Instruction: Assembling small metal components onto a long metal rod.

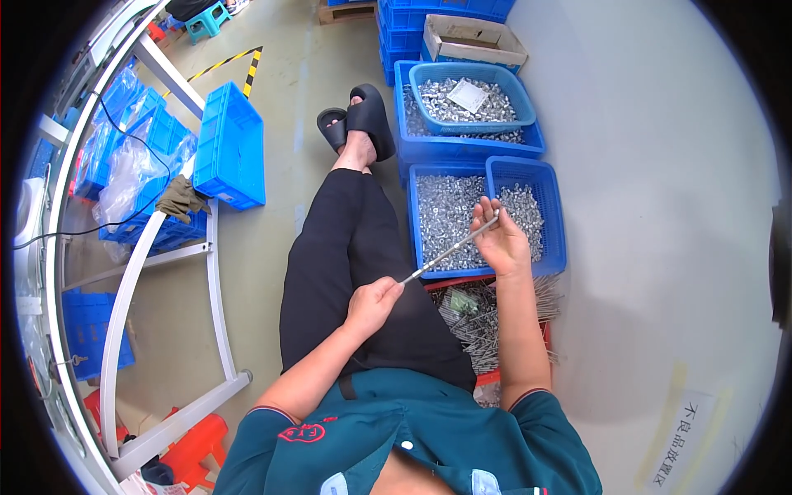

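Note:
My left hand (373, 308) is closed round the lower end of a thin metal rod (448, 252), held slanting above my lap. Small pale sleeve-like pieces appear to sit along the rod. At its upper end, my right hand (505, 244) has its palm turned up and its fingers curled, with the rod's tip between thumb and fingers. Whether a small part is also in those fingers is too small to tell. Beneath the right hand are a blue bin (415, 227) of small silvery metal parts and a smaller blue basket (554, 223) with similar parts.
Long thin rods (487, 330) lie in a red crate beside my right thigh. Farther off, a light-blue basket (470, 128) of metal parts rests in another blue bin (404, 136). A blue crate (231, 148) hangs near the white table frame (219, 289) on the left. A wall (643, 206) stands close on the right.

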### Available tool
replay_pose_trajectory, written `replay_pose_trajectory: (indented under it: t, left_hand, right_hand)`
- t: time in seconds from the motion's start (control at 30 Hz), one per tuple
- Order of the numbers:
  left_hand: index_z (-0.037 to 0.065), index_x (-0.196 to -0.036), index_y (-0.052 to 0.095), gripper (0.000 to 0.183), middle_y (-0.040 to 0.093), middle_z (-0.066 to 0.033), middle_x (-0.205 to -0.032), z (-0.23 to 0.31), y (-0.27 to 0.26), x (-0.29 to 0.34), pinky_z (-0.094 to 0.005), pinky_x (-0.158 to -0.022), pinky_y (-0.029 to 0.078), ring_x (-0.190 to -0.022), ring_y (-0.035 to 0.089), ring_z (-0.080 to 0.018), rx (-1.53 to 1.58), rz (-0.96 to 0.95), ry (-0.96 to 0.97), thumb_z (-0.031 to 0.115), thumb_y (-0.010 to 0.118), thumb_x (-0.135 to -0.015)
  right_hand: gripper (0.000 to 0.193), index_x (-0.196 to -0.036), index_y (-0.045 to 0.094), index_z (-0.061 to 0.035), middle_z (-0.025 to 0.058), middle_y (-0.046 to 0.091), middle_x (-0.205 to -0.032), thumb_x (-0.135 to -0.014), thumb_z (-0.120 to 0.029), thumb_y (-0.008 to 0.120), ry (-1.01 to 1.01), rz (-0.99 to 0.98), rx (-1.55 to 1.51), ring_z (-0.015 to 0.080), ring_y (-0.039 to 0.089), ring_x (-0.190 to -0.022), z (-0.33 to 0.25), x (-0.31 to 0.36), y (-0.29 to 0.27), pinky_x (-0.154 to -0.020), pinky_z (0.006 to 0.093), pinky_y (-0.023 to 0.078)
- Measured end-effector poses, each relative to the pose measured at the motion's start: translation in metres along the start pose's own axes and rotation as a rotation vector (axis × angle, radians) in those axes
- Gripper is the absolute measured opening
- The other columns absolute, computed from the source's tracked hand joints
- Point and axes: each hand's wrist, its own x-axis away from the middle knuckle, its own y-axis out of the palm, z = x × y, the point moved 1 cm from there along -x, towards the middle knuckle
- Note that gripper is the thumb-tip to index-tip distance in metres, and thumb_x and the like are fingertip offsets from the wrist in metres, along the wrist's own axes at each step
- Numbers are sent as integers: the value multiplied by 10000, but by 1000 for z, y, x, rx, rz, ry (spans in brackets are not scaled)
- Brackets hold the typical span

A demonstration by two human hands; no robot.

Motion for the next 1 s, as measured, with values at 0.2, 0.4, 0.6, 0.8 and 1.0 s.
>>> replay_pose_trajectory:
  t: [0.2,0.4,0.6,0.8,1.0]
  left_hand:
    - [52,-778,595,257,561,-132,-610,-4,0,-1,-369,-551,426,-587,573,-291,26,3,-30,284,527,-867]
    - [54,-778,596,265,568,-132,-622,-4,0,-1,-372,-556,428,-603,577,-298,17,-1,-40,293,525,-867]
    - [58,-784,599,268,579,-137,-641,2,0,0,-384,-568,433,-632,584,-316,-10,24,-33,301,520,-867]
    - [60,-792,602,262,581,-137,-644,-2,2,0,-381,-570,435,-631,586,-314,-17,37,-25,298,524,-866]
    - [51,-790,597,255,568,-130,-616,-4,2,0,-367,-552,427,-591,576,-293,21,36,-24,283,531,-868]
  right_hand:
    - [182,-1031,561,-22,128,579,-1104,-917,-127,465,-68,4,-95,275,526,-1055,13,-3,3,-884,392,458]
    - [174,-1024,555,-11,141,577,-1084,-922,-103,449,-250,73,133,273,535,-1030,15,-5,0,-876,385,462]
    - [196,-1028,541,-2,151,575,-1069,-940,-133,425,-390,169,224,269,550,-1007,21,-4,5,-855,381,475]
    - [240,-1049,528,11,174,571,-1074,-947,-171,409,-276,191,145,285,555,-1012,20,-4,5,-858,385,478]
    - [291,-1095,504,54,197,564,-1087,-939,-181,430,-104,126,348,295,554,-1027,26,11,21,-898,395,461]
